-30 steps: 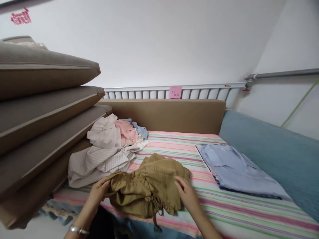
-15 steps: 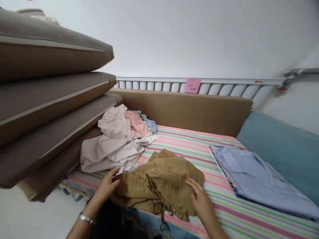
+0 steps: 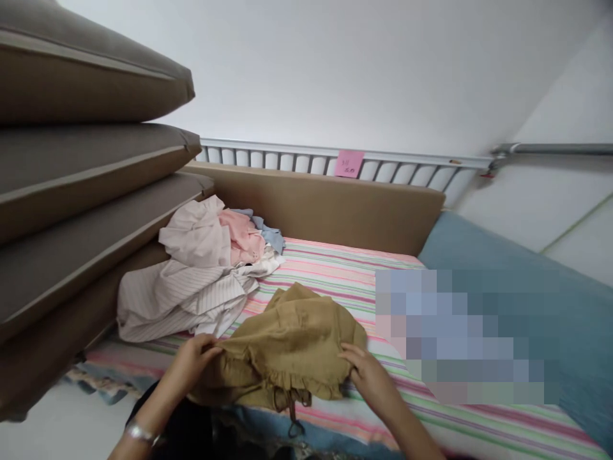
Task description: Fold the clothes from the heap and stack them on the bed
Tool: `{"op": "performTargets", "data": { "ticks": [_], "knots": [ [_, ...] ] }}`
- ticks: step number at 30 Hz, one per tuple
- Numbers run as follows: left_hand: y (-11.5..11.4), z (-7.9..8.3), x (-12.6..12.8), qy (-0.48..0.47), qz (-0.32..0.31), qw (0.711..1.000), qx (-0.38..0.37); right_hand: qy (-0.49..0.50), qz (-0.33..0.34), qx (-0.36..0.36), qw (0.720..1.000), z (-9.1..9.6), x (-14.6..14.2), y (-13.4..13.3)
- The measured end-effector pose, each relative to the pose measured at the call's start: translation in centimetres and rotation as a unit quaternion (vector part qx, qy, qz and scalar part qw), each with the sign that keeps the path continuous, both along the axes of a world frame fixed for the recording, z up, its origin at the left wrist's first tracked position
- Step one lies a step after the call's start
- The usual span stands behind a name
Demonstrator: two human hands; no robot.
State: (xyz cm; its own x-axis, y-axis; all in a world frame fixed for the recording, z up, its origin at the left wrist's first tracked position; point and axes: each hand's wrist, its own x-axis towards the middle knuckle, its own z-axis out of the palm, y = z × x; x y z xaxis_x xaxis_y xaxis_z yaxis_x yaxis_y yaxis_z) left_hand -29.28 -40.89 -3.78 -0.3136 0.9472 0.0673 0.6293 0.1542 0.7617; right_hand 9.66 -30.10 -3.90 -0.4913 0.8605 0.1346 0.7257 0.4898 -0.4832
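Note:
A crumpled tan garment (image 3: 287,345) with a drawstring lies near the front edge of a striped bed sheet (image 3: 335,268). My left hand (image 3: 194,358) grips its left edge, fingers closed on the cloth. My right hand (image 3: 368,377) pinches its right ruffled edge. A silver bracelet (image 3: 138,433) sits on my left wrist.
A pile of white, pink and pale blue clothes (image 3: 201,275) lies behind at the left. Stacked brown cushions (image 3: 71,172) lean over the left side. A blurred patch (image 3: 460,332) covers the sheet at right, beside a blue cushion (image 3: 550,306). A tan backrest (image 3: 325,204) and white rail (image 3: 297,156) stand behind.
Both hands have shifted along the tan garment's edges and gathered it closer to me. The view has swung slightly left and down.

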Motion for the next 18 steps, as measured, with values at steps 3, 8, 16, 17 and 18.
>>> {"op": "performTargets", "data": {
  "ticks": [3, 8, 16, 17, 18],
  "knots": [
    [-1.5, -0.1, -1.6, -0.056, 0.002, 0.998, 0.009, 0.073, 0.086, -0.088, 0.99, 5.8, -2.0, 2.5],
    [-2.5, -2.6, -3.5, -0.113, 0.037, 0.992, -0.035, 0.225, -0.038, -0.066, 0.971, 6.6, -6.6, 7.4],
    [-3.3, -4.4, -3.7, -0.237, 0.02, 0.969, -0.073, 0.203, -0.087, -0.024, 0.975, 1.8, -5.3, 5.5],
    [-3.1, -4.3, -3.7, -0.244, 0.025, 0.967, -0.075, 0.194, -0.089, -0.012, 0.977, 2.1, -5.3, 4.6],
    [-3.0, -4.1, -3.6, -0.249, 0.033, 0.965, -0.075, 0.18, -0.087, 0.011, 0.98, 2.5, -5.5, 3.7]
  ]
}}
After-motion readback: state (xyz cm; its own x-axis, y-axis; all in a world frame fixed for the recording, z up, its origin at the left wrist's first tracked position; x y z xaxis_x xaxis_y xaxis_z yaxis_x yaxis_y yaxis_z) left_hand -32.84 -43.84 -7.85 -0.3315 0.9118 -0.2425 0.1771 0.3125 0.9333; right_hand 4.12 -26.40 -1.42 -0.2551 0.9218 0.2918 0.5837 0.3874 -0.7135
